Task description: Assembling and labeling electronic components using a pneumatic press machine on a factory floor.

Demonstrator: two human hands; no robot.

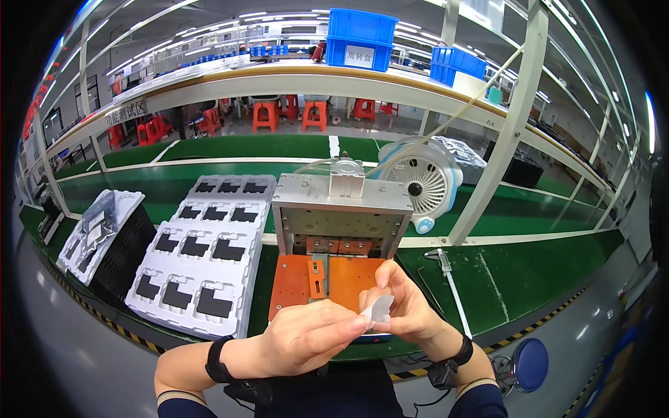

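The left hand (303, 338) and right hand (408, 310) pinch a small whitish sheet (379, 310) at the clock's centre, apparently a handling step; moving it calls for a light touch. Metal press (338, 201), twelve o'clock; white tray (188, 270), ten.

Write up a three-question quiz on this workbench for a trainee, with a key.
1. True or false: the left hand and the right hand both touch the small pale sheet.
2. Choose where the fan stands from the metal press: (a) in front, (b) behind and to the right, (c) to the left.
3. How many dark pieces sit in the large white tray?

Key: 1. True. 2. b. 3. Twelve.
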